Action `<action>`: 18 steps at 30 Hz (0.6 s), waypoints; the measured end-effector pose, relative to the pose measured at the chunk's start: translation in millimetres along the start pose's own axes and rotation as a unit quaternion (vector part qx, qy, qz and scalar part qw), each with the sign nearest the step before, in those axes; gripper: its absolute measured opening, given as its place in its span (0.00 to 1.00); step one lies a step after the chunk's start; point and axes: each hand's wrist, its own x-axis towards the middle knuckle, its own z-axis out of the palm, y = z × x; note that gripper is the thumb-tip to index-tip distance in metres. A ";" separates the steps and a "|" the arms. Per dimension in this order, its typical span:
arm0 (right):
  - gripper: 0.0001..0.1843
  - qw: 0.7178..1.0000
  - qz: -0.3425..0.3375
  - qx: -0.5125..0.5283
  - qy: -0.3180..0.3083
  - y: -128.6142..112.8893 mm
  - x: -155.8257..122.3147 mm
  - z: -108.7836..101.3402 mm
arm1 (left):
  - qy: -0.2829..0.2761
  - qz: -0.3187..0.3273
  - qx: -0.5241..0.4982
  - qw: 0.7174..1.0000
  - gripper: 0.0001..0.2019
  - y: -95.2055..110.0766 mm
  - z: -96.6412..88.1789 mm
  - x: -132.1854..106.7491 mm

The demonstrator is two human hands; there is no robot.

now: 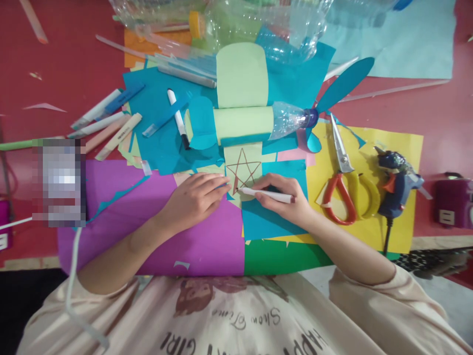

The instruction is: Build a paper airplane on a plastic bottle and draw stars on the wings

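Observation:
A brown marker (273,195) is gripped in my right hand (286,197), its tip touching the lower left point of a five-pointed star (243,170) outlined on pale green paper. My left hand (199,199) lies palm down, fingers stretched out, at that paper's left edge. The green strip belongs to a model plane made from a plastic bottle (290,120) wrapped in green paper (244,123). Another green wing (242,74) extends away from me. At the bottle's purple cap (311,117) are blue paper blades (347,85), and a blue tail piece (202,123) sits at the other end.
Red-handled scissors (339,197) and a blue glue gun (393,185) lie on yellow paper to the right. Several markers (111,123) and paper scraps lie at left, beside a blurred device (61,182) with a white cable. Large clear bottles (236,24) stand at the back.

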 end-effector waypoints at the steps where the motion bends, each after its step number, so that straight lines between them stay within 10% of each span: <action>1: 0.06 1.000 -0.004 -0.002 -0.005 -0.3 0.1 -0.2 | 0.001 0.000 0.000 1.000 0.14 0.1 -0.2 0.2; 18: 0.06 0.996 0.041 0.053 0.060 2.1 0.2 2.9 | 0.022 0.016 0.013 1.000 0.12 0.6 0.1 0.8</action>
